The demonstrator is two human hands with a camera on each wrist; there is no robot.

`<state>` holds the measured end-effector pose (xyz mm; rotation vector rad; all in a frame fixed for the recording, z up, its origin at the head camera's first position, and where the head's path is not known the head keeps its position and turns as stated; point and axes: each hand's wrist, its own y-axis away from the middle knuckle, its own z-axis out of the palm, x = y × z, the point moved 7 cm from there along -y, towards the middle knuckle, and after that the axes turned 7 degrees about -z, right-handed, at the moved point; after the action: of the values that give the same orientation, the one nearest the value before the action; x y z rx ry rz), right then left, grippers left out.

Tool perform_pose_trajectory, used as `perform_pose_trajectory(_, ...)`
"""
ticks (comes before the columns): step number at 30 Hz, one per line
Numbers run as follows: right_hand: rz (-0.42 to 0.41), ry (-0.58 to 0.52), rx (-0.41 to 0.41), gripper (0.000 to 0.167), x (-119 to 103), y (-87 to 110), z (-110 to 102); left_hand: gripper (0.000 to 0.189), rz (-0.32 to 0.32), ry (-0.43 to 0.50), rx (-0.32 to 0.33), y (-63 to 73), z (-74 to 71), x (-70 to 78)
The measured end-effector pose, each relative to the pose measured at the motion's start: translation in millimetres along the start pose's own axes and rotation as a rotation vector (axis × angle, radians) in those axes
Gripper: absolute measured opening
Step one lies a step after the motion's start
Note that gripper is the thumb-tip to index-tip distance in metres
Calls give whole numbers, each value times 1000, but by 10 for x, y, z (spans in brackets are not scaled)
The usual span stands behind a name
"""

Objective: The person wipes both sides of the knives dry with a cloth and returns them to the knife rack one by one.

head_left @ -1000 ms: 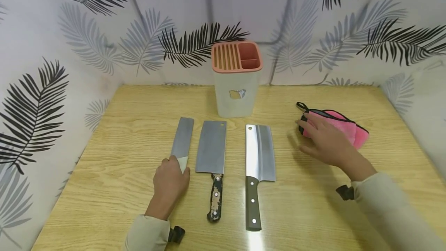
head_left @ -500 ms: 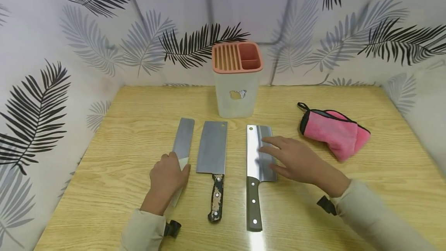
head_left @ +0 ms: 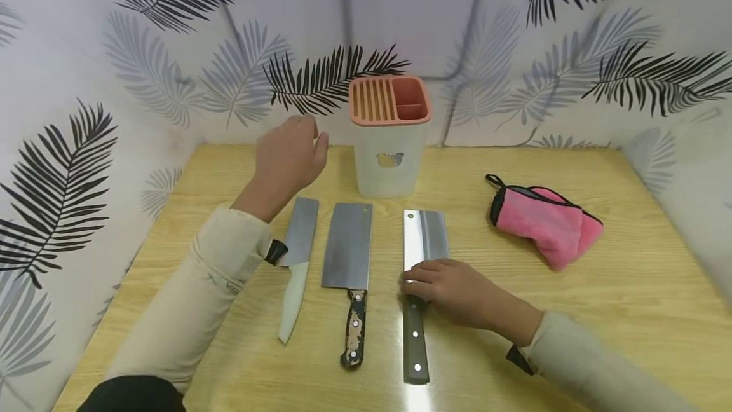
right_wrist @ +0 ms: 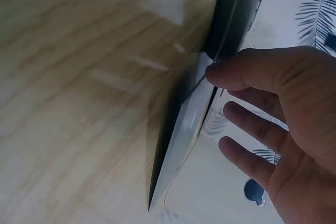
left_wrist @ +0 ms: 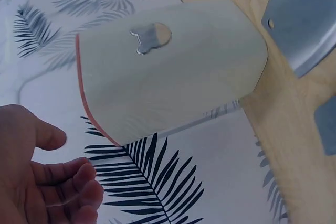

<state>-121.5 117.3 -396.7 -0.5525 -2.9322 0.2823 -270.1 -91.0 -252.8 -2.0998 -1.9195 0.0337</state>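
My left hand (head_left: 288,157) is raised beside the white knife holder (head_left: 386,180), which has a slotted orange top. Its fingers are loosely curled with nothing in them, as the left wrist view shows. My right hand (head_left: 457,291) reaches over a cleaver with a dark green handle (head_left: 416,342), where blade and handle meet. In the right wrist view the thumb (right_wrist: 226,75) is right at that joint, the other fingers spread loosely. The cleaver lies flat on the table. Left of it lie a cleaver with a worn black handle (head_left: 345,247) and a white-handled knife (head_left: 294,301).
A folded pink cloth (head_left: 540,221) with black edging lies on the wooden table (head_left: 200,221), right of the cleavers. A wall covering with a leaf pattern (head_left: 309,81) rises at the table's back and sides.
My left hand has let go of the white-handled knife and moved up and forward toward the holder. My right hand has left the pink cloth and come left to the green-handled cleaver.
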Motion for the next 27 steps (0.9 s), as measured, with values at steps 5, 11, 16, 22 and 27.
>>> perform_pose_trajectory(5, -37, 35, -2, 32, -73, -42, 61, 41, 20, -1, -29, -381, 49, 187)
perform_pose_trajectory(11, -76, 67, -36, 26, -113, -75, 113, 41, 44, 42, -85, -626, 180, 405)
perform_pose_trajectory(16, -135, 105, -7, 26, -134, -82, 115, 40, 11, -3, -85, -746, 238, 467)
perform_pose_trajectory(22, -233, 174, 45, 28, -158, -88, 87, 46, -16, -41, -213, -799, 402, 426)
perform_pose_trajectory(27, -265, 219, 130, 34, -95, -58, -64, 56, -12, 18, -230, -837, 495, 434)
